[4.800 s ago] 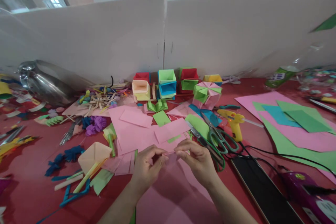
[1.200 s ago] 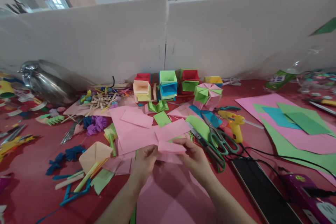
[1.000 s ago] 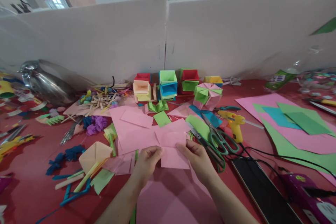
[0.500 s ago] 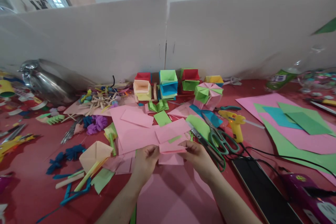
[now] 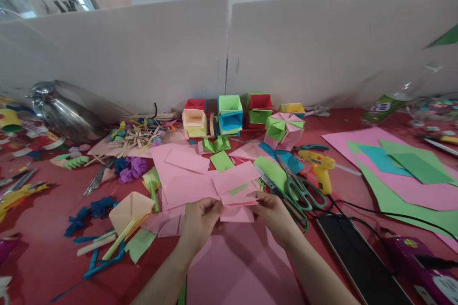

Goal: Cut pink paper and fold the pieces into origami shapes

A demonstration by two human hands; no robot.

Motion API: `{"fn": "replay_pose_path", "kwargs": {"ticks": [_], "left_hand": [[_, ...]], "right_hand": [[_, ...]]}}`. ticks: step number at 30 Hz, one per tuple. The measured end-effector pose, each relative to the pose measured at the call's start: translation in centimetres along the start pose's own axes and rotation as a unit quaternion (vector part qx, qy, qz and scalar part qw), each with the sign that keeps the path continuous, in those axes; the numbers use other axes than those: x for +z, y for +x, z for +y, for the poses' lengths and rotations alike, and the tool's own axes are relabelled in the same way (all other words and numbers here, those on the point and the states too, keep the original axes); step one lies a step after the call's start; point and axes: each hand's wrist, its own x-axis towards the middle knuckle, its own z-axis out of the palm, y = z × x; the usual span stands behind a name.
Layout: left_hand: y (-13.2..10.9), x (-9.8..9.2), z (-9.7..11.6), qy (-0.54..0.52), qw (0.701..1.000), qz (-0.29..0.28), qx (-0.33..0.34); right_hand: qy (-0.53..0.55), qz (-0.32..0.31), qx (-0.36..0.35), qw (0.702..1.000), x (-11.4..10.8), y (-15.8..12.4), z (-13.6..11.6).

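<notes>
Between my two hands is a small folded piece of pink paper [image 5: 237,212]. My left hand [image 5: 203,219] pinches its left edge, thumb against fingers. At the right end, my right hand [image 5: 272,214] grips the same piece between thumb and fingertips. Just behind it lie more pink paper pieces [image 5: 236,178], one with a small green strip on it. Below my hands a large pink sheet [image 5: 243,267] covers the near part of the table. Green-handled scissors [image 5: 302,190] lie to the right of my right hand.
Folded paper boxes [image 5: 229,114] stand along the white partition [image 5: 143,52]. A yellow glue gun [image 5: 318,167], a phone [image 5: 354,252] and cables lie right. Coloured sheets [image 5: 404,171] spread farther right. A metal jug [image 5: 67,114], sticks and paper scraps [image 5: 132,212] are at left.
My hands and the folded pink paper have shifted slightly to the right. Both hands keep their pinch on it. People behind the partition have moved.
</notes>
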Motion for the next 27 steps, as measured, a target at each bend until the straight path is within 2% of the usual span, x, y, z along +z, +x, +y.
{"fn": "replay_pose_path", "kwargs": {"ticks": [4,13,27], "left_hand": [[-0.26,0.25,0.09,-0.007,1.0,-0.025,-0.016],[0.05,0.45,-0.38,-0.012,0.999,0.001,-0.03],[-0.02,0.45,-0.31,-0.036,0.999,-0.008,-0.029]], "right_hand": [[0.001,0.01,0.0,1.0,-0.37,0.22,0.02],[0.003,0.011,0.011,1.0,0.07,0.08,-0.17],[-0.005,-0.016,0.028,0.999,-0.04,0.1,-0.18]]}}
